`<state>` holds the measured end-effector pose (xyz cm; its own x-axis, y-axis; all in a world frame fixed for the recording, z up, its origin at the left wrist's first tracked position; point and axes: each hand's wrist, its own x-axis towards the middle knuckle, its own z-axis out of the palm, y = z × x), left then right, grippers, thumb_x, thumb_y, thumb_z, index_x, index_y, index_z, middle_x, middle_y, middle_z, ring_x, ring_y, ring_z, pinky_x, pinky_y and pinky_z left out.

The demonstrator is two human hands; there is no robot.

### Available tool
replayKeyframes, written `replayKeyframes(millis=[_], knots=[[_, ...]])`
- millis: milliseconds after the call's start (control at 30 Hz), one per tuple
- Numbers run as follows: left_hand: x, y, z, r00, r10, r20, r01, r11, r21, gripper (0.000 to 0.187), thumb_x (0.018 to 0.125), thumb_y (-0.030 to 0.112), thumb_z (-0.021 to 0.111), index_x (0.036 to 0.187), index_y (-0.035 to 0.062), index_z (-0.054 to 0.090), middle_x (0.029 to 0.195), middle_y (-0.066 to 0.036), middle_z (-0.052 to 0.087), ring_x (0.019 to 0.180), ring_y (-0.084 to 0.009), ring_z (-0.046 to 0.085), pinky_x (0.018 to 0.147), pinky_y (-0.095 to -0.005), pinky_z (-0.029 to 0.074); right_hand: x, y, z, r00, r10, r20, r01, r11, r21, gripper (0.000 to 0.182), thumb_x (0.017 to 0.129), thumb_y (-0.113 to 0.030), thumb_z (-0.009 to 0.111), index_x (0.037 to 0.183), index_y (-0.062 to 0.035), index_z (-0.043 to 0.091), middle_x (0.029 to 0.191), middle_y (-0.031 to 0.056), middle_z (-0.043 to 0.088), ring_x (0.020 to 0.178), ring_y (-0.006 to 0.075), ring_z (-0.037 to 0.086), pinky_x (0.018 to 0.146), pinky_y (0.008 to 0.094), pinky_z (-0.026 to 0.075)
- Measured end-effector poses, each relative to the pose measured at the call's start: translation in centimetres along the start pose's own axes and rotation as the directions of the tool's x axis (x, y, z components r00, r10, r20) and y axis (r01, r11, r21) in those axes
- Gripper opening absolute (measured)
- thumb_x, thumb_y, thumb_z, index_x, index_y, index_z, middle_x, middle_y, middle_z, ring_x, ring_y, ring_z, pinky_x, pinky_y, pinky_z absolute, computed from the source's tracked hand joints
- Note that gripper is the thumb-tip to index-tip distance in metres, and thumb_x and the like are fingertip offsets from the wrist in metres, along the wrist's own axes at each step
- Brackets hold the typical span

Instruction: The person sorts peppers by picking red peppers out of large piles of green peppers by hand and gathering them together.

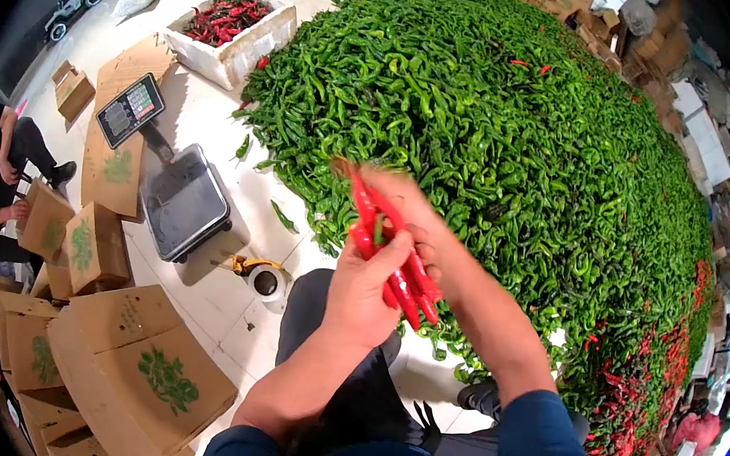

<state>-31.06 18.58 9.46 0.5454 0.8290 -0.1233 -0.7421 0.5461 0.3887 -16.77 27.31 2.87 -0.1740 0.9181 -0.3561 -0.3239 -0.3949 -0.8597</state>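
My left hand is closed around a small bunch of long, shiny red chili peppers, the thumb lying across them. Their lower ends stick out below the fingers, while others point up and away above the hand. Behind the bunch, my right hand is blurred by motion, close to the bunch's upper ends. Its fingers are smeared, so I cannot tell whether it grips anything. Beneath and beyond both hands spreads a big heap of green chili peppers, with red ones along its right edge.
A white foam box of red peppers stands at the heap's far left. Left of me are a platform scale, a white container and cardboard boxes. Another person sits at far left. More cartons line the right side.
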Motion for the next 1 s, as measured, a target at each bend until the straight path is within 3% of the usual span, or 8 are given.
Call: replayKeyframes(millis=[67, 133, 333, 567, 700, 733, 900, 1000], knots=[[0.4, 0.9, -0.5, 0.996, 0.066, -0.061, -0.066, 0.998, 0.008, 0.039, 0.098, 0.010, 0.056, 0.136, 0.0157, 0.049, 0.104, -0.006, 0.065, 0.088, -0.0191, 0.065, 0.073, -0.0424, 0.056, 4.6, -6.0, 3.2, 0.964, -0.245, -0.101, 0.265, 0.908, 0.324, 0.041, 0.096, -0.032, 0.058, 0.119, 0.0018, 0.055, 0.099, 0.0078, 0.064, 0.082, 0.0157, 0.065, 0.064, 0.0289, 0.050], [1.2, 1.4, -1.1, 0.990, 0.092, -0.108, -0.092, 0.996, 0.006, 0.039, 0.098, 0.011, 0.057, 0.136, 0.0166, 0.049, 0.103, -0.006, 0.065, 0.089, -0.0189, 0.064, 0.075, -0.0413, 0.056, 4.1, -8.7, 4.3, 0.957, -0.259, -0.133, 0.277, 0.951, 0.137, 0.029, 0.097, -0.032, 0.060, 0.106, -0.0048, 0.057, 0.102, 0.0070, 0.065, 0.089, 0.0191, 0.064, 0.073, 0.0329, 0.049], [3.0, 0.5, -2.2, 0.987, 0.086, -0.139, -0.078, 0.995, 0.060, 0.046, 0.096, 0.005, 0.059, 0.139, 0.0101, 0.043, 0.106, -0.008, 0.062, 0.092, -0.0183, 0.063, 0.080, -0.0372, 0.056, -7.5, -2.9, -0.7, 0.948, -0.182, -0.262, 0.097, 0.947, -0.308, 0.041, 0.095, -0.026, 0.060, 0.122, 0.0050, 0.057, 0.100, 0.0108, 0.066, 0.085, 0.0156, 0.064, 0.072, 0.0280, 0.052], [2.2, -5.4, -0.3, 0.988, -0.062, -0.140, 0.082, 0.987, 0.141, 0.021, 0.094, 0.019, 0.067, 0.110, 0.0119, 0.057, 0.099, -0.003, 0.063, 0.084, -0.0152, 0.062, 0.074, -0.0326, 0.053, -18.8, 1.8, 3.0, 0.722, -0.670, -0.174, 0.205, 0.447, -0.871, 0.067, 0.084, -0.020, 0.073, 0.142, -0.0019, 0.043, 0.126, 0.0210, 0.054, 0.109, 0.0327, 0.060, 0.092, 0.0379, 0.051], [1.2, -8.0, -0.2, 0.974, -0.229, -0.006, 0.228, 0.973, -0.035, 0.043, 0.099, 0.046, 0.052, 0.111, 0.0054, 0.058, 0.099, -0.004, 0.061, 0.092, -0.0179, 0.058, 0.083, -0.0358, 0.048, -22.0, 2.3, 2.7, 0.715, -0.616, -0.331, 0.155, 0.601, -0.784, 0.054, 0.090, -0.010, 0.059, 0.141, 0.0010, 0.044, 0.124, 0.0224, 0.056, 0.107, 0.0328, 0.061, 0.094, 0.0378, 0.049], [0.9, -8.0, 0.4, 0.974, -0.218, 0.062, 0.224, 0.970, -0.099, 0.045, 0.104, 0.043, 0.041, 0.118, 0.0035, 0.055, 0.109, -0.011, 0.063, 0.102, -0.0259, 0.060, 0.096, -0.0416, 0.048, -22.3, 3.2, 1.8, 0.646, -0.705, -0.293, 0.179, 0.513, -0.840, 0.049, 0.092, -0.009, 0.057, 0.138, 0.0022, 0.047, 0.120, 0.0215, 0.058, 0.107, 0.0296, 0.061, 0.093, 0.0352, 0.049], [-0.8, -11.7, 2.2, 0.961, -0.266, 0.081, 0.275, 0.952, -0.138, 0.040, 0.095, 0.014, 0.044, 0.132, 0.0000, 0.049, 0.129, -0.016, 0.058, 0.122, -0.0310, 0.054, 0.109, -0.0431, 0.040, -25.5, 4.4, 0.3, 0.549, -0.542, -0.636, 0.279, 0.836, -0.472, 0.034, 0.101, -0.015, 0.048, 0.125, 0.0081, 0.058, 0.097, 0.0099, 0.067, 0.088, 0.0172, 0.063, 0.084, 0.0276, 0.049], [-1.7, -14.0, 1.9, 0.907, -0.369, 0.204, 0.408, 0.890, -0.205, 0.043, 0.092, 0.013, 0.046, 0.133, 0.0000, 0.049, 0.130, -0.016, 0.058, 0.123, -0.0304, 0.053, 0.110, -0.0431, 0.038, -27.7, 4.8, -0.8, 0.509, -0.466, -0.724, 0.314, 0.884, -0.347, 0.034, 0.103, -0.022, 0.049, 0.118, 0.0054, 0.061, 0.084, 0.0067, 0.067, 0.067, 0.0105, 0.059, 0.060, 0.0238, 0.047]])
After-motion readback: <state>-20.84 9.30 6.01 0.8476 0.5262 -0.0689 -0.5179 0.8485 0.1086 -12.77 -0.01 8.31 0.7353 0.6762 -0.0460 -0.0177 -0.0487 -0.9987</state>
